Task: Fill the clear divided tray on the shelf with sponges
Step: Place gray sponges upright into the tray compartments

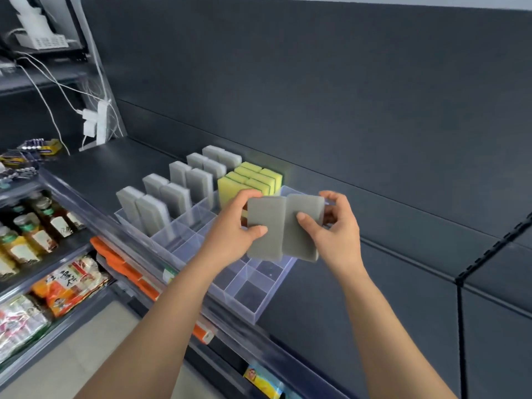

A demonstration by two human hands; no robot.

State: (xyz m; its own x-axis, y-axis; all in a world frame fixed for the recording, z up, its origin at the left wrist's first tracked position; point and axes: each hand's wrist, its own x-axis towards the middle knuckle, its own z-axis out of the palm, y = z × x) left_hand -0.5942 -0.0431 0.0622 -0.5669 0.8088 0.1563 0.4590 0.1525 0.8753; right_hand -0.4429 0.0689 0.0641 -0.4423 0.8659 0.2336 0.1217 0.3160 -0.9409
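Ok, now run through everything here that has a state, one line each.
left hand: grips left sponge
right hand: grips right sponge
both held sponges: upright, side by side, above the tray
tray: partly filled, near right compartments empty
grey sponges: standing upright in left compartments
yellow sponges: standing upright at the back
power strip: chargers plugged in

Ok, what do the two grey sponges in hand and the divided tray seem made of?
Grey sponges: probably soft foam, matte, fine-grained, rounded corners. Divided tray: rigid clear plastic, perhaps acrylic, glossy; the shelf shows through its walls.
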